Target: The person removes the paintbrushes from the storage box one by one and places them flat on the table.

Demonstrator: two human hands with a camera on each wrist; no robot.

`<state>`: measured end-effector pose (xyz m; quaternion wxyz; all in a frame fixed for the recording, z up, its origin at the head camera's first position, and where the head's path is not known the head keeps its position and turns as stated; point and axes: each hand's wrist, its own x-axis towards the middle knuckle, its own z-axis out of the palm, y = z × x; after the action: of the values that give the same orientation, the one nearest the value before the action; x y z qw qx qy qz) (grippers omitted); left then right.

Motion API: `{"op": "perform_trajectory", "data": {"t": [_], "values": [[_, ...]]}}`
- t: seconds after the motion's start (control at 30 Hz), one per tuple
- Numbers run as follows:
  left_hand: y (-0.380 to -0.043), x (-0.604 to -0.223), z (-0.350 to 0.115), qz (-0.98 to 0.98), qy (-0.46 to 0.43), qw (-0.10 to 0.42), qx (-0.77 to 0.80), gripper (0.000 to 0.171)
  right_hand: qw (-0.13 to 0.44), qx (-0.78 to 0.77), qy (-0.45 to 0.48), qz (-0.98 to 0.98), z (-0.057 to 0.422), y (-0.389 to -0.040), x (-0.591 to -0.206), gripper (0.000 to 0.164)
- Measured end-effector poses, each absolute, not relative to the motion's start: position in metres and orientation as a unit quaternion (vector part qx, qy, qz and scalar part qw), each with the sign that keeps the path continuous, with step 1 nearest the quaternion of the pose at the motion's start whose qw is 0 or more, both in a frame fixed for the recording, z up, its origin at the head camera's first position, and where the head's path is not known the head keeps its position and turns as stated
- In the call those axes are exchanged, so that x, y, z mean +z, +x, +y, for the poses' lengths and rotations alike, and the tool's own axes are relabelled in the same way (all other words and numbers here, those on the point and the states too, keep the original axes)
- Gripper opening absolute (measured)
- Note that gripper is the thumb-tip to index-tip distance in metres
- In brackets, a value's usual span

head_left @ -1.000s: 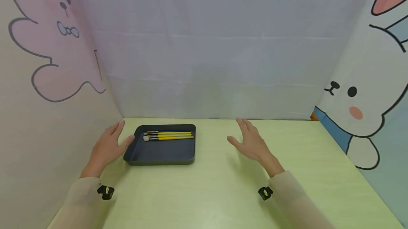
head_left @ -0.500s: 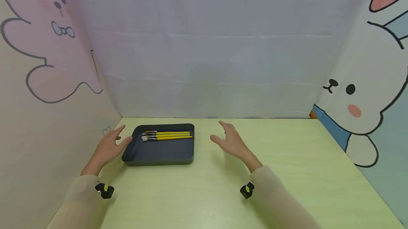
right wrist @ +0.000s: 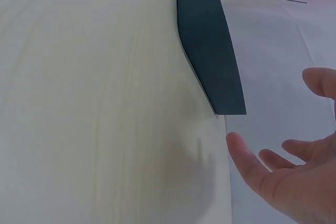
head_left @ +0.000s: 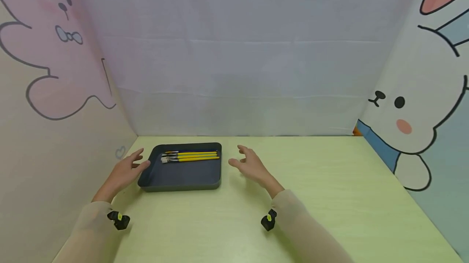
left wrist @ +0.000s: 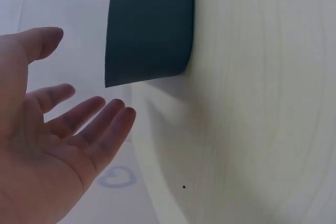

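Observation:
A dark grey rectangular tray (head_left: 183,177) stands on the table, left of the middle. Several paintbrushes (head_left: 194,157) lie side by side in its back half, most with yellow handles and one dark. The left hand (head_left: 122,173) hovers at the tray's left side, its thumb close to the rim; the left wrist view shows its loosely bent fingers apart from the tray wall (left wrist: 152,24). Off the tray's right side is the right hand (head_left: 253,168), fingers slightly bent and holding nothing. In the right wrist view a gap separates its fingertips (right wrist: 239,144) from the tray.
The pale yellow-green table (head_left: 322,198) ends at a white cloth backdrop (head_left: 242,71). A wall with a pink cartoon (head_left: 69,79) rises close by the left hand. On the right stands a panel with a cartoon rabbit (head_left: 417,116).
The right hand has moved left toward the tray, its fingers bending a little more. The left hand has stayed near the tray's left side with its fingers slightly more curled. The tray rests in place.

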<state>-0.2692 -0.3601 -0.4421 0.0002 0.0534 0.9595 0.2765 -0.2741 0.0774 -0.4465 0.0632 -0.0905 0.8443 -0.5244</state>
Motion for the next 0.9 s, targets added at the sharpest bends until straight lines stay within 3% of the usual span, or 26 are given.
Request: {"op": "perform_trajectory", "data": {"t": [0.47,0.9], "values": [[-0.264,-0.450,-0.361,0.939,0.019,0.083,0.334,0.079,0.133,-0.604,-0.078,0.782,0.055,-0.271,-0.458,0.074],[-0.263,-0.460,-0.365,0.924,0.012,0.101,0.369,0.073,0.141,-0.627,-0.080,0.762,0.040,-0.271,-0.466,0.071]]}}
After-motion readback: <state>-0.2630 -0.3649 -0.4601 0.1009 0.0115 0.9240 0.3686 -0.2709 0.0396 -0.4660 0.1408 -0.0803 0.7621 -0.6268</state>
